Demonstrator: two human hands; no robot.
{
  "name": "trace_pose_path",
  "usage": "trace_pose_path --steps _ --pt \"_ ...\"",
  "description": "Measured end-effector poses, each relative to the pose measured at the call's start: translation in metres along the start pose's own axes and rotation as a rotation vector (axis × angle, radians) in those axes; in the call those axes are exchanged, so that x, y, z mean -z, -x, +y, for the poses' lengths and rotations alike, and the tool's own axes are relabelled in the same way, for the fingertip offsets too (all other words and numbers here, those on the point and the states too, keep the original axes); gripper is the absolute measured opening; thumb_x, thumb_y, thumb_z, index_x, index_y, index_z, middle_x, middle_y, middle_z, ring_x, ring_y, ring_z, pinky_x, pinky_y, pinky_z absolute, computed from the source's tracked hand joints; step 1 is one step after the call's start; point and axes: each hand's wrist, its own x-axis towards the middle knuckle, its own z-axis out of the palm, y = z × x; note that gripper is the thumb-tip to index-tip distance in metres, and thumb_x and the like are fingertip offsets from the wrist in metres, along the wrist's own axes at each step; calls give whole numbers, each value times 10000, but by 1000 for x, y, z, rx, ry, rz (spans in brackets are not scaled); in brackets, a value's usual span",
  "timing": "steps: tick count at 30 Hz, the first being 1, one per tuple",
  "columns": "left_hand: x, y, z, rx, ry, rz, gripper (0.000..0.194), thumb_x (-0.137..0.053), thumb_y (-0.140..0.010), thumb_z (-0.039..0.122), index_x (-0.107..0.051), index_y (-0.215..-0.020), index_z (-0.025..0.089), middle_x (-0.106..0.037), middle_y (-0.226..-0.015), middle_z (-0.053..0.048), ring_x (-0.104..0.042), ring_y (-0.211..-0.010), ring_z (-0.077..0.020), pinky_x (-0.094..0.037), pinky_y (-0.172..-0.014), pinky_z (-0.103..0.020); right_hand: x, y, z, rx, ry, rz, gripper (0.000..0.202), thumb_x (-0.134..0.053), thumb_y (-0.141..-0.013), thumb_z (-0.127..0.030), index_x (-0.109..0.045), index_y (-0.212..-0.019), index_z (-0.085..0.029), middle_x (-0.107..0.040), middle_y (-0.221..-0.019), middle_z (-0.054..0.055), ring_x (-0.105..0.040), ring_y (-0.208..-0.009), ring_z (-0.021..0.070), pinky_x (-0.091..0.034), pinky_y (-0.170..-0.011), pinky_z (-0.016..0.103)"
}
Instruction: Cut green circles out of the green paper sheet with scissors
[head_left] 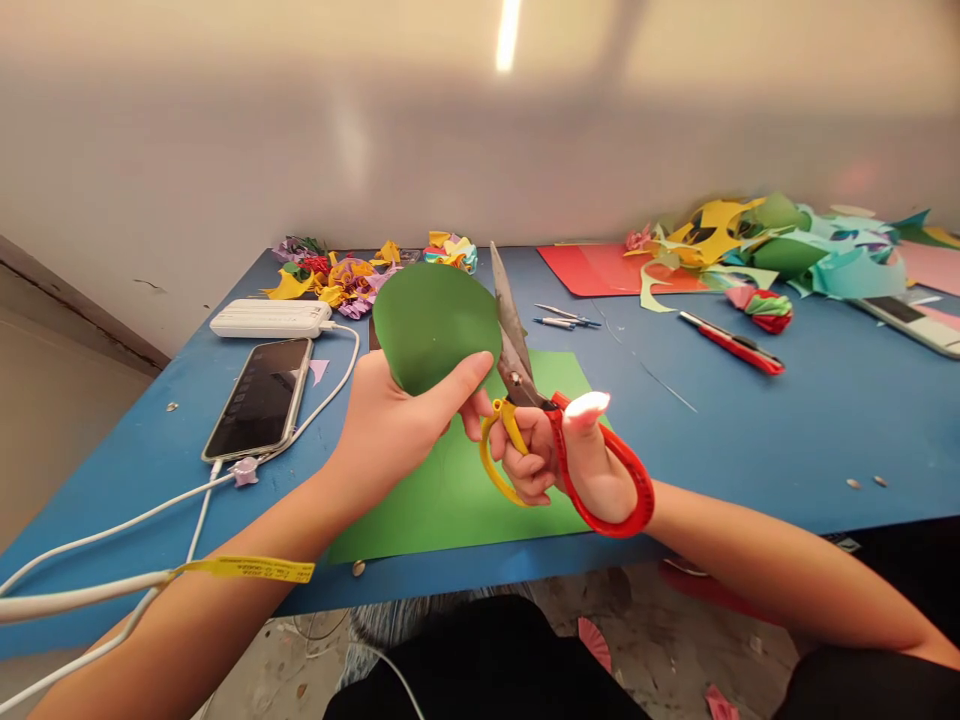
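Scissors (516,375) sit in the raised right hand (559,455).

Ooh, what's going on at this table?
A person is working with paper and scissors. The left hand holds a rounded piece of dark green paper, and the right hand holds the red-and-yellow-handled scissors, blades at the paper's edge. Below them, a lighter green sheet lies on the blue table. Colourful cut paper is heaped toward the back, and a phone lies off to the left.
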Motion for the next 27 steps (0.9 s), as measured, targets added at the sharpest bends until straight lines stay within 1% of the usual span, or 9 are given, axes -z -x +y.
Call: trace_pose_path --steps 5,9,12,15,17,20,24,27 --pt "2 -1 2 36 1 -6 270 -637 -840 248 -589 -583 183 -626 -542 19 -563 -425 -85 -359 -363 -203 -1 1 -3 -27 10 32 767 -302 -679 -930 -452 -805 -189 -235 -592 -98 -165 -435 49 -222 -396 213" --pt "7 -3 1 48 -24 -2 300 -652 -824 262 -584 -544 180 -611 -520 14 -558 -428 -92 -394 -403 -214 0 0 -3 -21 13 60 729 -368 -698 -903 -463 -787 -186 -252 -576 -95 -176 -428 47 -211 -380 204" --pt "13 -7 0 51 -5 -26 303 -666 -812 263 -584 -532 179 -605 -505 15 -556 -425 -96 -408 -422 -224 2 0 -1 -34 12 90 712 -412 -699 -887 -468 -776 -181 -252 -571 -96 -169 -432 42 -192 -379 194" --pt "17 -11 0 51 8 -54 286 -672 -801 250 -585 -539 179 -599 -492 17 -548 -418 -99 -393 -420 -231 4 0 0 -68 14 110 715 -421 -689 -889 -473 -770 -181 -241 -573 -95 -161 -452 44 -183 -390 189" --pt "19 -13 -1 65 10 -76 275 -670 -800 250 -594 -546 176 -595 -483 13 -541 -413 -99 -368 -407 -232 3 -1 1 -90 20 146 699 -427 -698 -880 -468 -763 -185 -238 -567 -95 -162 -452 44 -184 -387 183" --pt "21 -17 -1 98 31 -106 261 -677 -785 249 -598 -550 170 -592 -477 4 -528 -399 -100 -326 -382 -231 1 -3 2 -115 54 235 653 -461 -729 -841 -461 -743 -188 -245 -533 -101 -181 -417 38 -198 -363 175" --pt "26 -23 1 206 67 -123 227 -706 -744 252 -594 -568 164 -600 -487 -7 -525 -399 -103 -297 -368 -224 0 -6 -2 -119 123 334 621 -538 -722 -803 -453 -698 -188 -252 -464 -110 -198 -371 32 -205 -333 167" --pt "29 -26 2 374 120 -209 193 -720 -726 268 -603 -614 161 -593 -489 0 -507 -383 -95 -288 -363 -220 5 -10 -6 -97 130 418 628 -564 -696 -807 -447 -678 -190 -270 -456 -105 -210 -364 32 -199 -327 166"
